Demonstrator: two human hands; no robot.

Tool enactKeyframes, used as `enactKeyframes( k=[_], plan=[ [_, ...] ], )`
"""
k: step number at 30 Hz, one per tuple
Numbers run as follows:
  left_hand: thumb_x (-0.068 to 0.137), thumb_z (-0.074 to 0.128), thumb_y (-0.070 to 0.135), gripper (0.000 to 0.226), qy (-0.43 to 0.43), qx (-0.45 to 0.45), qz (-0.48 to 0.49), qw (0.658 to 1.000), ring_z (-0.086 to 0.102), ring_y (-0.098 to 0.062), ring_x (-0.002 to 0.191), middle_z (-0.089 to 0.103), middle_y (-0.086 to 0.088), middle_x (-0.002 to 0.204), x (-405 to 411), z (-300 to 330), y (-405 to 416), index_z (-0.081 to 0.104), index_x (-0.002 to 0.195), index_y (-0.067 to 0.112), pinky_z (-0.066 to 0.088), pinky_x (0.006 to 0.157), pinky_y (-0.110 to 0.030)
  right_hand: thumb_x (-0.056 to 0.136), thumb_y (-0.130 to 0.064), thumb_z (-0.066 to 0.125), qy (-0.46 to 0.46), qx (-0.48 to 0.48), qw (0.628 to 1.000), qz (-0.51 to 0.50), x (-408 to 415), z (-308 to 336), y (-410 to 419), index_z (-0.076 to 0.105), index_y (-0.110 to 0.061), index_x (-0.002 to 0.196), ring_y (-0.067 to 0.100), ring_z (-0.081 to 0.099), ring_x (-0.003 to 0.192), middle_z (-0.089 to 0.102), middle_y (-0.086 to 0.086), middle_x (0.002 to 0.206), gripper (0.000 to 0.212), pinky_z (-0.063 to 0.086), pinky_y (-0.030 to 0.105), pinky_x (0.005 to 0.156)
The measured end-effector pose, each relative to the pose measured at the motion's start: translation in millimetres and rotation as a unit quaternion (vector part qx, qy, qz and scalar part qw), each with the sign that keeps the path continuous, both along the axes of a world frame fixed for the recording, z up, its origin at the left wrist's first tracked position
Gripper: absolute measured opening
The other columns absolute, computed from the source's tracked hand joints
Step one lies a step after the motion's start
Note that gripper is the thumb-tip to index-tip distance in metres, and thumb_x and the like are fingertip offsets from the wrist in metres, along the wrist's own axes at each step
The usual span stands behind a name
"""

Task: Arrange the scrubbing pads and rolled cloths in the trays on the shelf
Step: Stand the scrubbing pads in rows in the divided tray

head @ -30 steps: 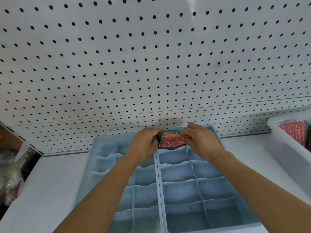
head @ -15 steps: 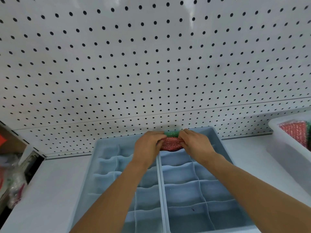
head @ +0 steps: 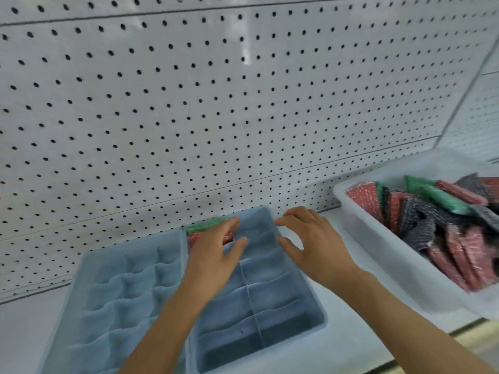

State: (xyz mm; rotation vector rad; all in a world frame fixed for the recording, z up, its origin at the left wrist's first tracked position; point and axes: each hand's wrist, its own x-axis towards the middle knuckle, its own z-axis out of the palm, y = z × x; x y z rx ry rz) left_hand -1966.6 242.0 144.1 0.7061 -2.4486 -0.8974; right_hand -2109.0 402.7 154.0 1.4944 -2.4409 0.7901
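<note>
Both hands, left hand and right hand, spread over blue trays on white shelf below pegboard.

White pegboard back panel: regular rows of dark holes, horizontal seams near top and lower down. Second pegboard panel adjoins at right, angled. White shelf surface below panels. Yellowish shelf front edge at lower right. Lighting even; faint glare streak on upper panel.

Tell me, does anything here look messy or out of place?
Only the white bin on the right: its scrubbing pads lie jumbled at all angles. The pad in the blue tray sits neatly in its back-left compartment. Nothing looks spilled or damaged.
</note>
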Motion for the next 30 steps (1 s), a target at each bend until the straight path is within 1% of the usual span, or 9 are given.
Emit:
enactKeyframes(
  k=[5,8,11,15,18,20,23,26,30],
  plan=[
    [0.092,0.061,0.035,0.031,0.032,0.07,-0.12,0.99,0.056,0.013,0.103,0.066,0.023,0.108,-71,28,99,0.055,0.121,0.041,0.041,0.087,-0.007,0.083,-0.027,0.063,0.005,-0.047,0.996,-0.076,-55,28,95,0.069,-0.024,0.101,0.022,0.063,0.09,0.065,-0.006,0.1,0.019,0.05,0.036,0.075],
    [0.092,0.06,0.037,0.035,0.034,0.062,-0.176,0.982,0.056,0.009,0.108,0.066,0.019,0.115,-130,36,146,0.057,0.127,0.035,0.042,0.095,-0.014,0.085,-0.021,0.066,-0.006,-0.037,0.991,-0.129,-106,40,151,0.069,-0.023,0.102,0.023,0.061,0.091,0.066,-0.004,0.097,0.018,0.051,0.04,0.075],
    [0.093,0.06,0.034,0.042,0.015,0.024,-0.193,0.981,0.054,-0.004,0.117,0.06,0.011,0.129,-192,41,172,0.053,0.134,0.029,0.042,0.102,-0.027,0.09,-0.025,0.063,-0.04,0.024,0.98,-0.193,-160,43,193,0.067,-0.025,0.112,0.021,0.057,0.108,0.064,-0.003,0.115,0.023,0.051,0.038,0.085],
    [0.095,0.055,0.016,0.046,-0.061,-0.102,-0.171,0.978,0.05,-0.014,0.12,0.055,0.004,0.131,-264,32,173,0.046,0.138,0.026,0.043,0.1,-0.035,0.091,-0.038,0.058,-0.068,0.155,0.959,-0.228,-216,36,212,0.054,-0.019,0.13,0.025,0.044,0.129,0.051,0.005,0.137,0.043,0.038,0.038,0.104],
    [0.087,0.053,-0.004,0.066,-0.157,-0.293,-0.201,0.922,0.037,-0.018,0.134,0.044,0.005,0.146,-294,17,165,0.04,0.143,0.027,0.036,0.107,-0.041,0.085,-0.057,0.057,-0.023,0.289,0.929,-0.231,-238,27,210,0.047,-0.01,0.125,0.031,0.046,0.122,0.053,0.01,0.128,0.062,0.041,0.042,0.099],
    [0.083,0.054,-0.005,0.072,-0.204,-0.371,-0.2,0.884,0.03,-0.019,0.138,0.038,0.004,0.15,-302,11,161,0.036,0.146,0.026,0.031,0.11,-0.041,0.084,-0.052,0.061,-0.009,0.327,0.917,-0.228,-246,22,209,0.048,-0.009,0.117,0.03,0.05,0.116,0.057,0.01,0.117,0.055,0.045,0.042,0.094],
    [0.083,0.061,0.004,0.064,-0.23,-0.451,-0.182,0.843,0.035,-0.022,0.132,0.045,0.001,0.142,-308,7,161,0.042,0.142,0.022,0.03,0.105,-0.039,0.087,-0.017,0.057,-0.007,0.296,0.928,-0.227,-253,20,211,0.05,-0.01,0.103,0.027,0.056,0.101,0.059,0.007,0.097,0.019,0.049,0.035,0.077],
    [0.084,0.063,0.01,0.042,-0.227,-0.48,-0.164,0.831,0.039,-0.024,0.124,0.051,-0.003,0.128,-311,12,164,0.058,0.125,0.016,0.033,0.1,-0.037,0.085,-0.009,0.049,0.025,0.238,0.937,-0.255,-252,25,214,0.053,-0.013,0.094,0.019,0.056,0.072,0.051,-0.003,0.072,0.011,0.043,0.029,0.056],
    [0.087,0.063,0.02,0.026,-0.202,-0.383,-0.122,0.893,0.046,-0.021,0.113,0.055,-0.001,0.117,-298,26,159,0.064,0.114,0.021,0.038,0.095,-0.036,0.087,-0.017,0.053,0.028,0.087,0.963,-0.254,-246,33,219,0.062,-0.014,0.107,0.022,0.058,0.086,0.063,0.0,0.09,0.021,0.053,0.035,0.068]
  ],
)
